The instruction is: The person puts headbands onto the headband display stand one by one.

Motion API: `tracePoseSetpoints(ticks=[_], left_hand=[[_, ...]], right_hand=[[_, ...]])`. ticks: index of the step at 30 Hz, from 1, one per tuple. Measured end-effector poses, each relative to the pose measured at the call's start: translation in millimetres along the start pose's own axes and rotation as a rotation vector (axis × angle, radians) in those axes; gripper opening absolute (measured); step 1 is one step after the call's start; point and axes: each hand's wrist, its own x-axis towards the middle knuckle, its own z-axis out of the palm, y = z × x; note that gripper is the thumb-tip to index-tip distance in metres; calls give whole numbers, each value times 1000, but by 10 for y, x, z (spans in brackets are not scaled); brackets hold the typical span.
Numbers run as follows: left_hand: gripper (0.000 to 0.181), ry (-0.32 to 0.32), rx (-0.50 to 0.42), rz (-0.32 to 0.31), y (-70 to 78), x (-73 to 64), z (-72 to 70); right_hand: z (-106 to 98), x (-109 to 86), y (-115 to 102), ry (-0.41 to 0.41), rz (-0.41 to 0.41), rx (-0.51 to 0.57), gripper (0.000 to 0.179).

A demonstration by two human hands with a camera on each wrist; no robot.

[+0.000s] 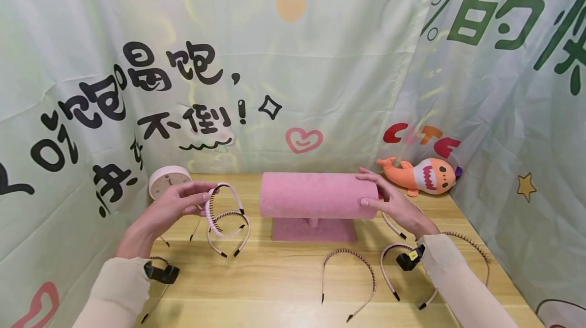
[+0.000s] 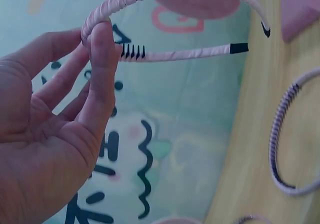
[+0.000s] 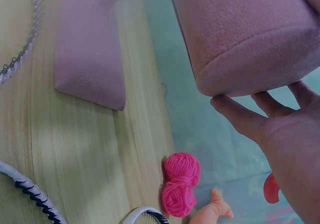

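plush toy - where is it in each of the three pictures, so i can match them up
Head: the plush toy lies right of centre, a little below mid-height.
Left wrist: not in it.
Right wrist: at the bottom edge, right of centre, cut off by the frame, just below the yarn.
Shared landmark: the pink stand, near centre in head, partly seen at the top in both wrist views.

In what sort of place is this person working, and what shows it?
Probably a small indoor display or craft corner: a wooden table enclosed by printed cloth, with a pink roll stand and several headbands on it.
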Motion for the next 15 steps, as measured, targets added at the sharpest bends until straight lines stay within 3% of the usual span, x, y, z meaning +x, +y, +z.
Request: tracePoseSetpoints(ticks=[7, 15], left_hand=[[48, 6, -13, -37, 220, 251, 232], [46, 9, -30, -43, 307, 465, 491]], right_hand=[[-13, -1, 11, -3, -1, 13, 58], [-16, 5, 20, -1, -8, -8, 59]])
